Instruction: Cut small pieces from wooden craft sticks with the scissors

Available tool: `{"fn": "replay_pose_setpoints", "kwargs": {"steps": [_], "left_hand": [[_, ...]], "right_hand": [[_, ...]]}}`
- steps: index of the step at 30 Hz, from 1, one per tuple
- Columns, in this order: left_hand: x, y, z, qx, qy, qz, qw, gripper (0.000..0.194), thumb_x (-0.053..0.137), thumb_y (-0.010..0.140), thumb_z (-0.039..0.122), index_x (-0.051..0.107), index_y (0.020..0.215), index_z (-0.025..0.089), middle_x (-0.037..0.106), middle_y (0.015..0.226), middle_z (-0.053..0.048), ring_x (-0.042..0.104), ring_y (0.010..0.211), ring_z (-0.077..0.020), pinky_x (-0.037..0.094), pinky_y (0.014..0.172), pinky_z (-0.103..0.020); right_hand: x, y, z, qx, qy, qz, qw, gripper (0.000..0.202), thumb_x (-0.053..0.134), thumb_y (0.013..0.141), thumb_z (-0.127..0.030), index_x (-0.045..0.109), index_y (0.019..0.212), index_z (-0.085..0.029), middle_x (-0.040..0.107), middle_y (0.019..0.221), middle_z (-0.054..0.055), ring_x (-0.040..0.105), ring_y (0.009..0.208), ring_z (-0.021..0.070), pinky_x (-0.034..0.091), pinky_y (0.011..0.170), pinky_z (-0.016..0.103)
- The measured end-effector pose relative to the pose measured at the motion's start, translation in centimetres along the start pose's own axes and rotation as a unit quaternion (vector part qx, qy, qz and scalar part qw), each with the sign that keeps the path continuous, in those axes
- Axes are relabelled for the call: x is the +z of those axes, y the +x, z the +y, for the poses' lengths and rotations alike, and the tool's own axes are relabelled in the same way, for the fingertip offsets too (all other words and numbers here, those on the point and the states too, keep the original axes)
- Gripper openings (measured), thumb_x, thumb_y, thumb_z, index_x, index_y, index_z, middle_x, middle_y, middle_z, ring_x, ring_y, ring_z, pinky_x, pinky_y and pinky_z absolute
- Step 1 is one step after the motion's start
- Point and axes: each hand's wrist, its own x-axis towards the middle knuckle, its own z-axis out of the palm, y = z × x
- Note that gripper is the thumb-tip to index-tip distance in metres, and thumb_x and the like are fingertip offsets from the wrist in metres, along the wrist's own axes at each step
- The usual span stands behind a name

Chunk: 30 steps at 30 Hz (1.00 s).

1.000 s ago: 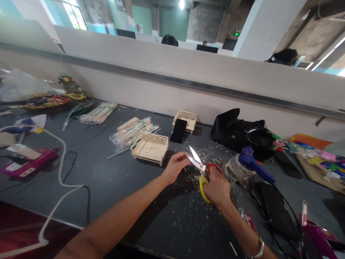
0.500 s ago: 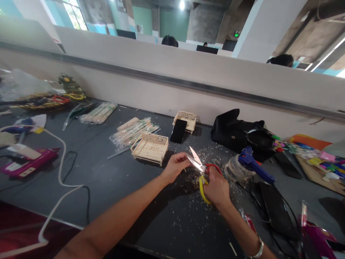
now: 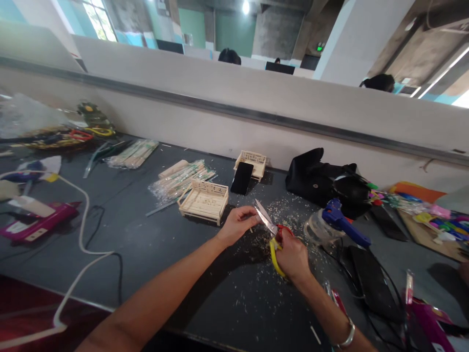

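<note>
My right hand [image 3: 292, 254] is wrapped round the red and yellow handles of the scissors [image 3: 266, 218], whose blades are closed together and point up and left. Beside the blades, my left hand [image 3: 240, 224] is pinched; whatever lies between its fingertips is too small to make out. Small pale clippings [image 3: 289, 210] are scattered on the dark table around both hands. Left of my left hand stands a small wooden bench-like model [image 3: 204, 200]. Behind it, a black phone [image 3: 242, 178] leans on a second wooden model [image 3: 256, 163].
Packs of wooden sticks [image 3: 183, 178] lie at left, near a magenta tool [image 3: 40, 222] and a white cable [image 3: 86, 220]. A black bag [image 3: 311, 178], a blue glue gun [image 3: 344, 225] and a dark device [image 3: 375, 281] are at right. A low partition [image 3: 220, 117] runs behind.
The scissor blades, spread apart before, have closed together. My right hand's fingers have drawn in on the handles. My left hand is in nearly the same place.
</note>
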Motion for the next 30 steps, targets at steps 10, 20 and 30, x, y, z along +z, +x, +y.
{"fn": "replay_pose_setpoints", "kwargs": {"steps": [10,20,30], "left_hand": [[0.6,-0.4,0.9,-0.039,-0.048,-0.002,0.998,0.027,0.069,0.068,0.041,0.065,0.062,0.015,0.064,0.061,-0.001,0.056,0.064,-0.0141,0.043,0.069,-0.026],[0.5,-0.3,-0.9,-0.070,-0.106,0.009,0.992,0.014,0.067,0.066,0.029,0.065,0.066,0.016,0.060,0.063,0.002,0.049,0.062,-0.0106,0.035,0.062,-0.022],[0.8,-0.4,-0.3,-0.086,-0.150,-0.002,0.985,0.016,0.072,0.061,0.029,0.063,0.062,0.016,0.059,0.061,0.002,0.049,0.061,-0.0113,0.036,0.063,-0.023]], "right_hand": [[0.4,0.3,0.8,0.002,0.069,0.026,0.997,0.017,0.055,0.065,-0.010,0.054,0.079,-0.020,0.063,0.070,-0.001,0.056,0.062,0.0136,0.029,0.055,0.021],[0.5,0.3,0.5,-0.032,-0.009,0.043,0.999,0.016,0.060,0.067,-0.017,0.056,0.082,-0.019,0.064,0.073,0.001,0.055,0.063,0.0139,0.027,0.056,0.022],[0.1,0.3,0.3,-0.048,-0.030,0.056,0.997,0.013,0.059,0.069,-0.015,0.056,0.081,-0.019,0.065,0.077,0.004,0.058,0.071,0.0164,0.031,0.059,0.022]]}}
